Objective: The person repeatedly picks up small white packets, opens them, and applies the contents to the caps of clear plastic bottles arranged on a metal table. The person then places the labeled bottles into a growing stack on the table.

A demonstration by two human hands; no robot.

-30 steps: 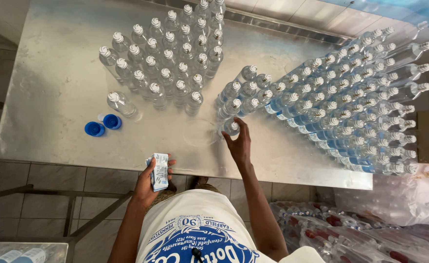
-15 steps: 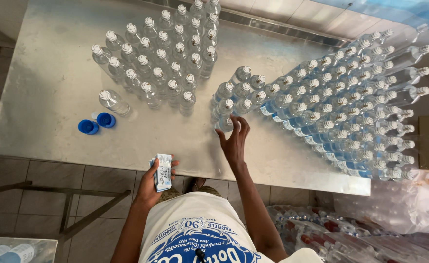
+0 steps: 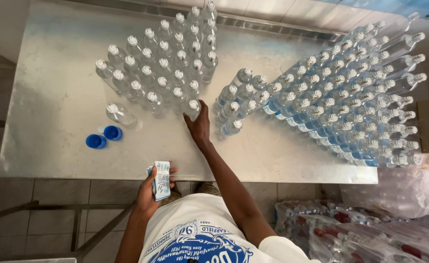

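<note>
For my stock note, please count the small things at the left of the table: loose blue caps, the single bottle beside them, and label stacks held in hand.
Loose blue caps: 2
Single clear bottle: 1
Label stack in left hand: 1
Total: 4

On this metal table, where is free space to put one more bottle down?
Bare metal lies along the near edge of the table, and left of the lone bottle and blue caps. The right side, with labelled bottles, is crowded.
</note>
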